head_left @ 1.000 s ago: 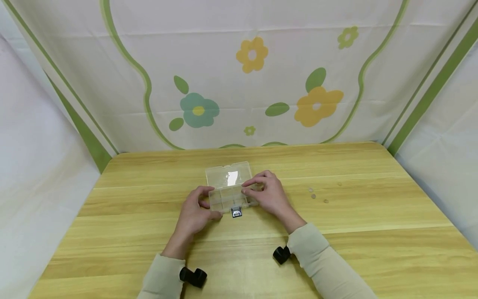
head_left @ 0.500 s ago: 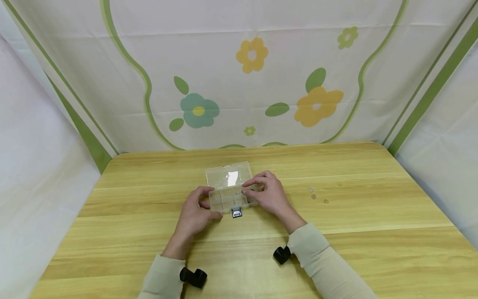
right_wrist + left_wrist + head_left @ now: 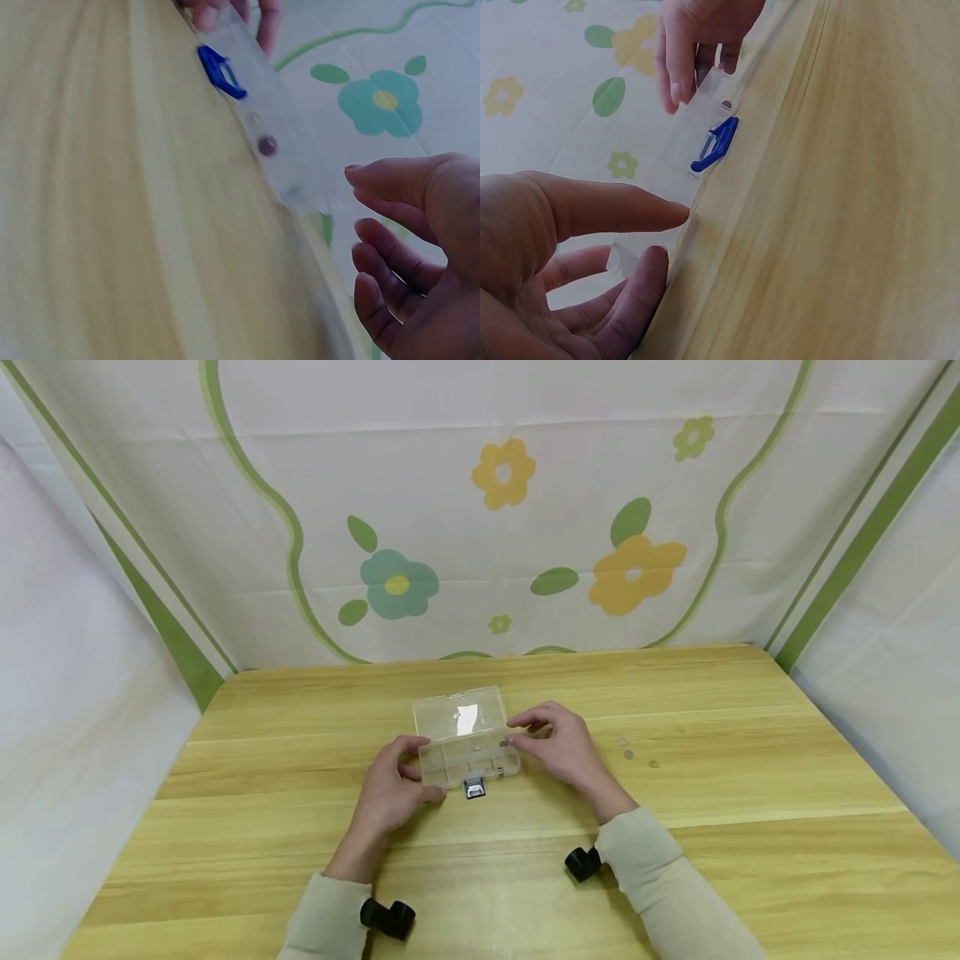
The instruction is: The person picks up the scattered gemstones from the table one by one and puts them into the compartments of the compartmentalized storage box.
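The fingers [image 3: 411, 745] of the left hand [image 3: 390, 785] are curling round the left end of the clear compartment box [image 3: 468, 758], thumb and forefinger pinching its corner, while the right hand [image 3: 564, 750] is hovering just beside the box's right end with its fingers [image 3: 525, 723] loosely bent and holding nothing; the right wrist view is showing a gap between them and the box wall. The box is lying near the middle of the tabletop [image 3: 720, 827], its lid [image 3: 459, 712] folded open flat on the far side. A blue latch [image 3: 474, 787] is hanging from the near wall, and a small dark bead [image 3: 267, 145] is resting in a compartment toward the right end. Several small beads [image 3: 628, 754] are lying on the bare wood well to the right of the box. A flowered cloth [image 3: 510, 510] is hanging behind the tabletop.
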### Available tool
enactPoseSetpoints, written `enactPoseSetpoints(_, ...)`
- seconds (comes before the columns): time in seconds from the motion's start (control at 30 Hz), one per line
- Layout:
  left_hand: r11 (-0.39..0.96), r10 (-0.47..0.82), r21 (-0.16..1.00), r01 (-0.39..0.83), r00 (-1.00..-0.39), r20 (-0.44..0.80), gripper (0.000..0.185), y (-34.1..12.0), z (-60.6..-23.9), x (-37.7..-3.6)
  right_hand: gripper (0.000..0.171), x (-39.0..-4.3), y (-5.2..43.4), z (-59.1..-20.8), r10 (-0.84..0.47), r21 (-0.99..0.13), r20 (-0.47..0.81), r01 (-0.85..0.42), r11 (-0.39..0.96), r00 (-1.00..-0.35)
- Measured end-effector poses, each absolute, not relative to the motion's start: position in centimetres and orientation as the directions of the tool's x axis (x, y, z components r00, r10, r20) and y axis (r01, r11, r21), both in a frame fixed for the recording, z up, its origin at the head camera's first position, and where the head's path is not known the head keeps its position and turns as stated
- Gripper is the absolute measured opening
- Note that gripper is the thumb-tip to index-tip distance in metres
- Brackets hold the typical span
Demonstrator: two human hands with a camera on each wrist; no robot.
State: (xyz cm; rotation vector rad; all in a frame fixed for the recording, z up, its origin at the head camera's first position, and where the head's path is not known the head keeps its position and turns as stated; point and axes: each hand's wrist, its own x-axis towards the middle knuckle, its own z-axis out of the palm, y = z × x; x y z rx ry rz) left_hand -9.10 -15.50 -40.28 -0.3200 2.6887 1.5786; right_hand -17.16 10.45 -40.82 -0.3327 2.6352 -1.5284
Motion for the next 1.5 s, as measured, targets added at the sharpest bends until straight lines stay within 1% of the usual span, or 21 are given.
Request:
enactPoseSetpoints(0.2, 0.468, -0.173, 0.863, -0.188, -0.978, -0.119, 0.075, -15.5, -40.3, -9.0, 0.026, -17.7, 13.8, -40.3, -0.188, -0.849, 0.026, -0.122, 0.514, -0.982)
enactPoseSetpoints(0.5, 0.467, -0.179, 0.862, -0.198, -0.976, -0.127, 0.074, -15.4, -40.5, -9.2, 0.035, -18.3, 19.2, -39.5, -0.134, -0.782, 0.018, -0.097, 0.615, -0.991)
enactPoseSetpoints(0.73, 0.467, -0.179, 0.862, -0.197, -0.976, -0.126, 0.074, -15.4, -40.4, -9.1, 0.04, -18.5, 22.2, -39.4, -0.093, -0.78, -0.062, -0.01, 0.626, -0.994)
enactPoseSetpoints(0.93, 0.459, -0.176, 0.869, -0.186, -0.978, -0.116, 0.076, -15.4, -40.2, -8.9, 0.039, -18.6, 23.7, -39.7, -0.096, -0.752, -0.064, -0.015, 0.659, -0.993)
enactPoseSetpoints(1.3, 0.461, -0.17, 0.868, -0.185, -0.978, -0.118, 0.076, -15.4, -40.2, -8.9, 0.045, -18.6, 24.9, -40.2, -0.119, -0.734, -0.122, 0.009, 0.679, -0.985)
enactPoseSetpoints(1.5, 0.465, -0.165, 0.867, -0.178, -0.98, -0.113, 0.076, -15.5, -40.2, -8.9, 0.038, -18.6, 25.0, -40.4, -0.133, -0.713, -0.119, -0.009, 0.701, -0.984)
